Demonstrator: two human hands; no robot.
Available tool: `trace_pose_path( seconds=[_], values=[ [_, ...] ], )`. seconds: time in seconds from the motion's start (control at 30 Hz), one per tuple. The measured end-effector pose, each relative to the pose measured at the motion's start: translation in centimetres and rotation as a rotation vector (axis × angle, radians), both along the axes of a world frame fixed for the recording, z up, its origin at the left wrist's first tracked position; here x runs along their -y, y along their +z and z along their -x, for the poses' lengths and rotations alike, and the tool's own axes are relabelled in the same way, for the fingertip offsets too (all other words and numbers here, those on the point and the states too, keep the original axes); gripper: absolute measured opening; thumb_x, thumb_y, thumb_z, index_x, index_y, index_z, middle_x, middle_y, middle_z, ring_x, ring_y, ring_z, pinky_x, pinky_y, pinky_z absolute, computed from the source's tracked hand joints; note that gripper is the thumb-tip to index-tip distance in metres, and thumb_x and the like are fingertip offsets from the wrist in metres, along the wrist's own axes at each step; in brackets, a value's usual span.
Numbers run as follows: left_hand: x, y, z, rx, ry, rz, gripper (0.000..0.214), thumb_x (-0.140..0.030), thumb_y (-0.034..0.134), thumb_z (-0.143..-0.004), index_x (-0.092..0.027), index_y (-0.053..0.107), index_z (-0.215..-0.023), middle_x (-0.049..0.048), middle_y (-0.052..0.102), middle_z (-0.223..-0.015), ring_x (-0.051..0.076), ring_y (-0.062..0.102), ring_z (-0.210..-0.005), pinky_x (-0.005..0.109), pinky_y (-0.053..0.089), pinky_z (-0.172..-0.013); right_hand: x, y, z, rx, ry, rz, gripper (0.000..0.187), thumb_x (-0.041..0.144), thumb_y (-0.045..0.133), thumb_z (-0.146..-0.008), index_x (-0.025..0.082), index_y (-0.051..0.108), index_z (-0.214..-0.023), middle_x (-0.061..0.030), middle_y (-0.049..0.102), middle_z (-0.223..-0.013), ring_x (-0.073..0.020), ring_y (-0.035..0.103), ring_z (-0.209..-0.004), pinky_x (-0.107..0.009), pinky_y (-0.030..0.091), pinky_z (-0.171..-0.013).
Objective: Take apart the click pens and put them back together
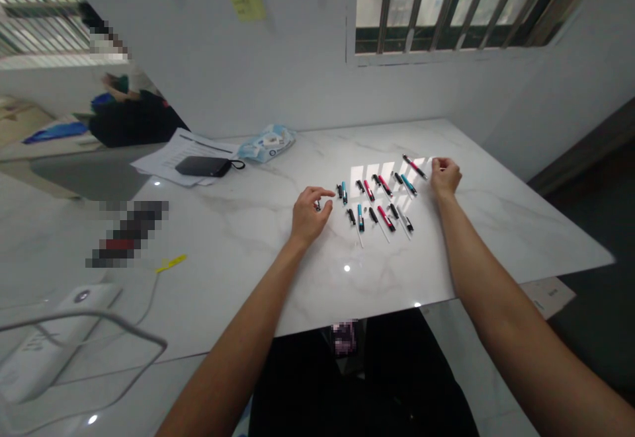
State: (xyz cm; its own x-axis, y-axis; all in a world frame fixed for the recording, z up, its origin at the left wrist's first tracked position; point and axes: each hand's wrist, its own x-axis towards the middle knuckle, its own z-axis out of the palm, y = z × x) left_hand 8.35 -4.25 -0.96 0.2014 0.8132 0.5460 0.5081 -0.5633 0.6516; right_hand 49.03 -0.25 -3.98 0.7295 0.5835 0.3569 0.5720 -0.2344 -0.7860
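Observation:
Several pens lie in two rows on the white marbled table, taken apart into coloured barrels, black clip pieces and thin white refills. My left hand rests left of the rows with thumb and index finger apart. A small dark piece shows between its fingers, too small to name. Nearest to that hand are a blue pen barrel and a black clip piece. My right hand is closed on the far right, its fingertips curled together; what they hold, if anything, is hidden. Beside it lies a whole red-and-black pen.
Back left are paper sheets, a black pouch-like case and a blue-white wipes packet. A white device with a grey cable stands front left, near a yellow tag. Another person sits behind.

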Motion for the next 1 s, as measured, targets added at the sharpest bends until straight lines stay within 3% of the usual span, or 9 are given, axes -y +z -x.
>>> trace_pose_path(
  seconds=[0.13, 0.23, 0.43, 0.67, 1.0],
  values=[
    [0.0, 0.1, 0.0, 0.01, 0.001, 0.013, 0.021, -0.015, 0.069, -0.091, -0.024, 0.083, -0.104, 0.0058, 0.075, -0.108, 0.019, 0.068, -0.093, 0.033, 0.055, -0.083, 0.3, 1.2, 2.5, 0.217, 0.276, 0.064, 0.027, 0.033, 0.066, -0.093, 0.017, 0.084, -0.106, -0.0129, 0.084, -0.099, -0.0266, 0.074, -0.09, -0.04, 0.055, -0.096],
    [0.0, 0.3, 0.1, 0.024, 0.003, 0.024, 0.021, -0.014, 0.069, -0.09, -0.023, 0.084, -0.103, 0.006, 0.075, -0.108, 0.019, 0.067, -0.092, 0.033, 0.055, -0.083, 0.8, 2.4, 3.9, 0.295, 0.37, 0.142, 0.025, 0.025, 0.067, -0.09, 0.019, 0.086, -0.106, -0.0109, 0.085, -0.098, -0.0275, 0.076, -0.091, -0.04, 0.055, -0.093],
    [0.1, 0.4, 0.0, 0.016, 0.016, 0.041, 0.022, -0.015, 0.068, -0.09, -0.024, 0.084, -0.102, 0.0059, 0.075, -0.109, 0.018, 0.066, -0.088, 0.034, 0.055, -0.083, 1.4, 3.3, 5.0, 0.332, 0.376, 0.239, 0.024, 0.023, 0.07, -0.089, 0.018, 0.087, -0.106, -0.0118, 0.086, -0.1, -0.0316, 0.079, -0.095, -0.044, 0.057, -0.093],
    [0.2, 0.5, -0.1, 0.027, -0.004, 0.04, 0.021, -0.015, 0.068, -0.09, -0.023, 0.084, -0.101, 0.0064, 0.075, -0.107, 0.019, 0.066, -0.089, 0.034, 0.054, -0.081, 0.8, 2.3, 5.8, 0.28, 0.417, 0.229, 0.029, 0.025, 0.076, -0.09, 0.02, 0.082, -0.118, -0.0101, 0.086, -0.107, -0.0304, 0.079, -0.099, -0.046, 0.058, -0.098],
    [0.3, 0.4, -0.1, 0.018, -0.006, 0.04, 0.02, -0.017, 0.067, -0.09, -0.023, 0.084, -0.099, 0.0067, 0.075, -0.106, 0.019, 0.067, -0.09, 0.035, 0.054, -0.081, 0.3, 1.7, 6.2, 0.252, 0.384, 0.287, 0.028, 0.019, 0.076, -0.087, 0.021, 0.083, -0.114, -0.0104, 0.086, -0.102, -0.0328, 0.079, -0.1, -0.046, 0.059, -0.095]
  ],
)
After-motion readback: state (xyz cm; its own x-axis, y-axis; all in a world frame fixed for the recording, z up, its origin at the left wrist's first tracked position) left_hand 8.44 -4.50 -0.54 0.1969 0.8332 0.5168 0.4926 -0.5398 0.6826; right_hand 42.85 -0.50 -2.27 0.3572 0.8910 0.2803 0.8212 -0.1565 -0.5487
